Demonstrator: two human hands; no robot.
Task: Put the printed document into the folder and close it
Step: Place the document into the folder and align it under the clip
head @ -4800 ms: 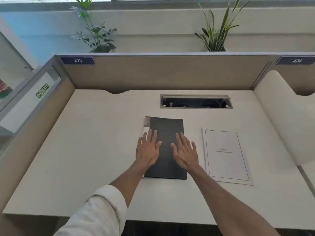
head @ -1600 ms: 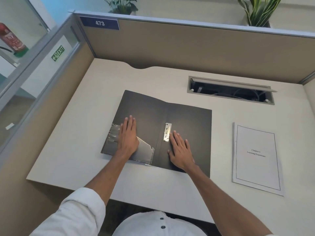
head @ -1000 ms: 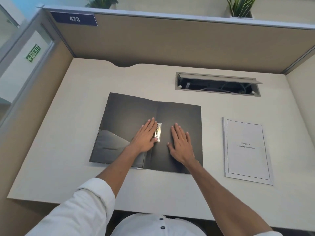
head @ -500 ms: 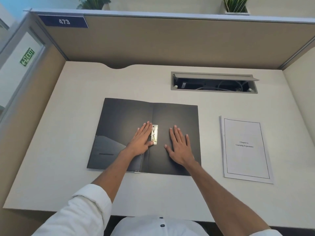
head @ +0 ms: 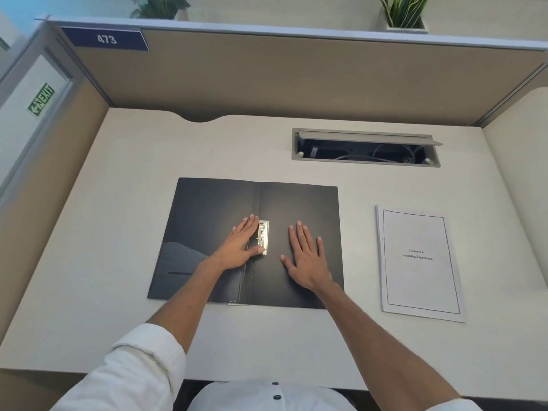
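A black folder (head: 299, 203) lies open and flat on the desk, its inside pocket at the lower left and a metal clip (head: 263, 236) beside the spine. My left hand (head: 238, 246) rests flat on the left half, thumb touching the clip's lower end. On the right half my right hand (head: 305, 258) lies flat with fingers spread. Neither hand holds anything. The printed document (head: 419, 262), white with a bordered title page, lies on the desk to the right of the folder, apart from both hands.
The beige desk (head: 103, 262) is walled by cubicle partitions (head: 296, 75) at the back and both sides. An open cable tray (head: 366, 148) is set into the desk behind the folder. Two potted plants stand on the ledge above.
The folder was closed, then spread open. In the last second my left hand slid right from the pocket to the clip; my right hand has stayed flat on the right half.
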